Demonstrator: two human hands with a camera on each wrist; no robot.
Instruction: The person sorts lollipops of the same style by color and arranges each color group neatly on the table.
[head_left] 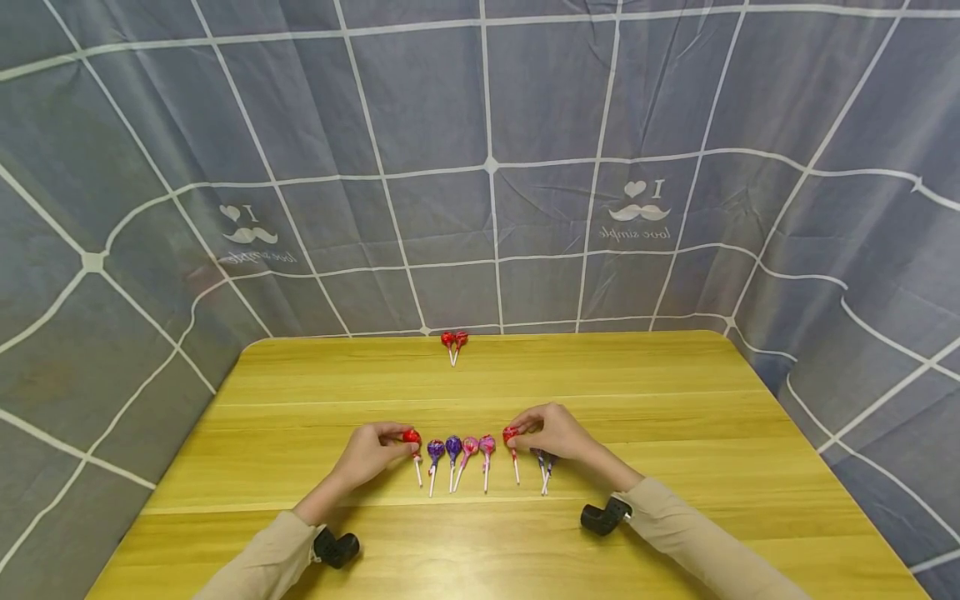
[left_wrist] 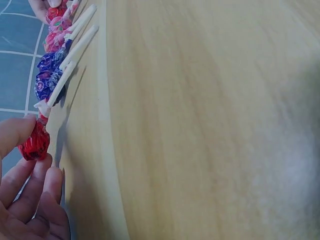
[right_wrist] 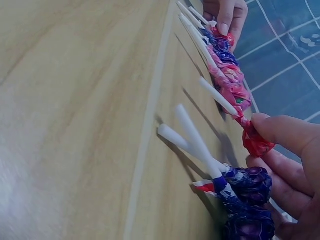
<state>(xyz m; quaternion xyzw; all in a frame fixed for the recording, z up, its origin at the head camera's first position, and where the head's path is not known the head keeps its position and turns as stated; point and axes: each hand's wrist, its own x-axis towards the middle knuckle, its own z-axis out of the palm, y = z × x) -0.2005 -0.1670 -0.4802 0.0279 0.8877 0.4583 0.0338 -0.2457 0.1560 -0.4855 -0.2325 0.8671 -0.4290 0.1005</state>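
Observation:
My left hand (head_left: 373, 454) pinches a red-wrapped lollipop (left_wrist: 36, 142) by its head, between thumb and fingertips, at the left end of a row. Beside it lie two purple lollipops (head_left: 453, 447) and then two pink lollipops (head_left: 487, 445), sticks toward me. At the row's right end my right hand (head_left: 553, 433) pinches another red lollipop (right_wrist: 256, 140) by its head. Two more purple lollipops (right_wrist: 245, 200), sticks crossing, lie close under the right hand, which partly hides their heads in the head view.
Near the table's far edge lie two red lollipops (head_left: 454, 339) side by side. The wooden table (head_left: 480, 542) ends at a grey curtain (head_left: 420, 217) with white lines. Black wrist cameras (head_left: 602, 517) are strapped over both sleeves.

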